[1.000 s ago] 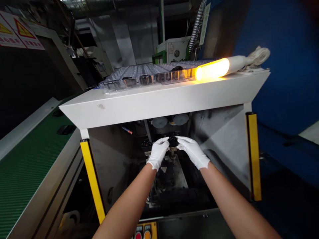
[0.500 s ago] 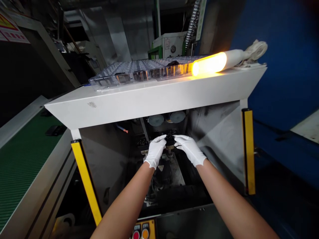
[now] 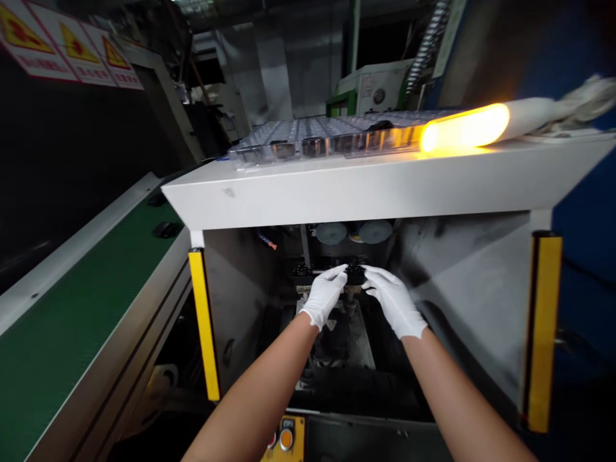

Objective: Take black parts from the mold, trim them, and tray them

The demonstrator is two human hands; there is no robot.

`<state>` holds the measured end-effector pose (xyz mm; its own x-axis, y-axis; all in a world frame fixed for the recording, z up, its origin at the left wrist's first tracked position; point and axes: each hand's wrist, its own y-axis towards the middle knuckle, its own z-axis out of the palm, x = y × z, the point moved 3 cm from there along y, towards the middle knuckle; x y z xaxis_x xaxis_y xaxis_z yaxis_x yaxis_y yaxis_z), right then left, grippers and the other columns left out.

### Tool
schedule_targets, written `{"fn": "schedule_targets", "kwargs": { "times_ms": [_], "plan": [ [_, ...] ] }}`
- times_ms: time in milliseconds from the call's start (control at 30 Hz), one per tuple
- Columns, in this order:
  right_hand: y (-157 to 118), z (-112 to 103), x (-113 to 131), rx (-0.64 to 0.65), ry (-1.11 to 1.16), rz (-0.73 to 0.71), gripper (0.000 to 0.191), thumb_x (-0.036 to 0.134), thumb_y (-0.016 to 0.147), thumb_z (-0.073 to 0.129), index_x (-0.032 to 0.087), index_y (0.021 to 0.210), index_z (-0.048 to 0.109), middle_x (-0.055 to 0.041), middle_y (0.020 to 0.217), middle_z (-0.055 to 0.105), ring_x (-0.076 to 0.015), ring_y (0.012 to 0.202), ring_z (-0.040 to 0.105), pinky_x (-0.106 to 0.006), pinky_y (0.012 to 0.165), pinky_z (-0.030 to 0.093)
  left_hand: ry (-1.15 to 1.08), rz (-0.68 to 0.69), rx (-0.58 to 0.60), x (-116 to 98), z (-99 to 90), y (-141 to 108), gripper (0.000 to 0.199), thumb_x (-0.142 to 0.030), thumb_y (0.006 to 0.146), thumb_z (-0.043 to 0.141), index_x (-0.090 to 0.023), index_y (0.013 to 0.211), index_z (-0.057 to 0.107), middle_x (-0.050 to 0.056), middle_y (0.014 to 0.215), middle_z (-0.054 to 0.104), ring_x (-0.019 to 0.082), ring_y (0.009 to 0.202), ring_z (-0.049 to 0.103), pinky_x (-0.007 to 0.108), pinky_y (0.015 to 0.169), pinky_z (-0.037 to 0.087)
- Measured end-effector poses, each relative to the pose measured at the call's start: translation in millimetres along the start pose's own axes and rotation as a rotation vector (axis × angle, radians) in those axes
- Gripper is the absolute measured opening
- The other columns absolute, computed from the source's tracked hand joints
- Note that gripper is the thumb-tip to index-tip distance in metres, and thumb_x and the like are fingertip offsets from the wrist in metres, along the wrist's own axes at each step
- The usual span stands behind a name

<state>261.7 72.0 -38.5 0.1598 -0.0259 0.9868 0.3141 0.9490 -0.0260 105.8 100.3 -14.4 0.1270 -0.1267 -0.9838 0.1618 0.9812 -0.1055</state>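
Inside the open machine bay, a small dark part (image 3: 355, 274) sits at a black fixture; its exact shape is too dark to make out. My left hand (image 3: 326, 298), in a white glove, has its fingers closed at the part's left edge. On the opposite side my right hand (image 3: 393, 301), gloved too, pinches the right edge with thumb and fingertips. A similar dark fixture (image 3: 302, 272) stands just left of my left hand. Above and behind the hands are two round grey discs, a left one (image 3: 331, 233) and a right one (image 3: 376, 231).
Yellow bars flank the bay, one left (image 3: 205, 324) and one right (image 3: 543, 330). A white ledge (image 3: 366, 189) overhangs it, bearing clear trays (image 3: 332, 138) and a glowing lamp (image 3: 466, 128). A green conveyor (image 3: 91, 301) runs left. Below is a yellow button box (image 3: 296, 439).
The view has swung left, so the machine appears further right. Both hands stay at the dark part, with little visible change in their grip.
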Motion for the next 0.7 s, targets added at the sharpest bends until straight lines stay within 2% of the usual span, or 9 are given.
{"fn": "schedule_targets", "kwargs": {
  "times_ms": [133, 267, 333, 400, 433, 533, 600, 667, 700],
  "plan": [
    [-3.7, -1.1, -0.1, -0.019, -0.041, 0.029, 0.045, 0.046, 0.072, 0.071, 0.022, 0.109, 0.07, -0.0046, 0.102, 0.07, -0.0156, 0.08, 0.059, -0.028, 0.071, 0.047, -0.011, 0.011, -0.01, 6.3, 5.2, -1.6, 0.03, -0.02, 0.081, 0.067, -0.015, 0.11, 0.073, 0.01, 0.111, 0.073, 0.016, 0.089, 0.066, 0.034, 0.094, 0.051],
    [-33.5, -5.5, 5.5, -0.022, -0.208, 0.026, 0.051, 0.055, 0.077, 0.064, 0.023, 0.117, 0.066, -0.0075, 0.115, 0.068, -0.0236, 0.097, 0.064, -0.038, 0.085, 0.051, -0.011, 0.073, -0.065, 13.0, 2.6, -34.9, 0.043, -0.03, 0.082, 0.068, -0.016, 0.123, 0.066, 0.012, 0.118, 0.069, 0.017, 0.094, 0.064, 0.034, 0.096, 0.049],
    [-50.5, -12.6, 4.9, -0.067, -0.399, -0.05, 0.051, 0.058, 0.082, 0.055, 0.024, 0.118, 0.065, -0.009, 0.118, 0.067, -0.0276, 0.102, 0.064, -0.044, 0.092, 0.05, 0.038, 0.08, -0.113, 15.8, -5.4, -64.1, 0.038, -0.035, 0.084, 0.065, -0.015, 0.115, 0.067, 0.01, 0.103, 0.071, 0.015, 0.083, 0.062, 0.03, 0.085, 0.05],
    [-66.7, -15.3, -2.6, -0.062, -0.612, -0.158, 0.045, 0.057, 0.083, 0.052, 0.023, 0.109, 0.068, -0.0111, 0.114, 0.069, -0.0316, 0.108, 0.062, -0.049, 0.097, 0.047, 0.105, 0.087, -0.14, 18.4, -18.0, -100.7, 0.026, -0.038, 0.085, 0.061, -0.014, 0.089, 0.069, 0.004, 0.08, 0.066, 0.012, 0.07, 0.054, 0.026, 0.072, 0.046],
    [-76.1, -12.6, -8.9, -0.02, -0.678, -0.248, 0.043, 0.056, 0.083, 0.051, 0.022, 0.104, 0.069, -0.0124, 0.112, 0.07, -0.0326, 0.107, 0.063, -0.049, 0.097, 0.048, 0.14, 0.078, -0.134, 20.6, -25.7, -121.5, 0.027, -0.04, 0.085, 0.059, -0.015, 0.077, 0.065, 0.001, 0.072, 0.06, 0.011, 0.066, 0.05, 0.024, 0.067, 0.044],
    [-118.2, 12.9, -40.4, 0.249, -0.757, -0.524, 0.039, 0.051, 0.086, 0.048, 0.022, 0.097, 0.071, -0.0135, 0.105, 0.072, -0.0306, 0.097, 0.068, -0.045, 0.09, 0.053, 0.257, -0.033, -0.116, 37.8, -55.6, -190.1, 0.036, -0.046, 0.086, 0.054, -0.017, 0.065, 0.052, -0.003, 0.063, 0.048, 0.01, 0.061, 0.041, 0.023, 0.057, 0.035],
    [-156.6, 40.6, -71.6, 0.522, -0.806, -0.581, 0.037, 0.042, 0.09, 0.044, 0.022, 0.098, 0.073, -0.0113, 0.104, 0.074, -0.0265, 0.096, 0.069, -0.038, 0.086, 0.057, 0.35, -0.154, -0.148, 61.0, -80.1, -237.3, 0.041, -0.053, 0.085, 0.05, -0.019, 0.063, 0.047, -0.003, 0.062, 0.044, 0.011, 0.061, 0.039, 0.025, 0.056, 0.032],
    [-198.5, 71.1, -104.7, 0.828, -0.913, -0.593, 0.039, 0.032, 0.09, 0.039, 0.022, 0.103, 0.074, -0.0098, 0.109, 0.073, -0.0247, 0.102, 0.068, -0.035, 0.09, 0.056, 0.356, -0.303, -0.221, 93.3, -104.7, -284.1, 0.044, -0.059, 0.081, 0.052, -0.02, 0.062, 0.042, -0.002, 0.063, 0.043, 0.012, 0.062, 0.04, 0.026, 0.058, 0.033],
    [-217.6, 84.6, -120.2, 0.936, -0.989, -0.568, 0.041, 0.028, 0.09, 0.038, 0.021, 0.109, 0.073, -0.0097, 0.116, 0.072, -0.0248, 0.107, 0.067, -0.035, 0.094, 0.054, 0.336, -0.382, -0.264, 111.1, -115.9, -307.5, 0.046, -0.062, 0.08, 0.052, -0.021, 0.062, 0.04, -0.002, 0.063, 0.042, 0.013, 0.062, 0.04, 0.027, 0.058, 0.033]
  ]
}}
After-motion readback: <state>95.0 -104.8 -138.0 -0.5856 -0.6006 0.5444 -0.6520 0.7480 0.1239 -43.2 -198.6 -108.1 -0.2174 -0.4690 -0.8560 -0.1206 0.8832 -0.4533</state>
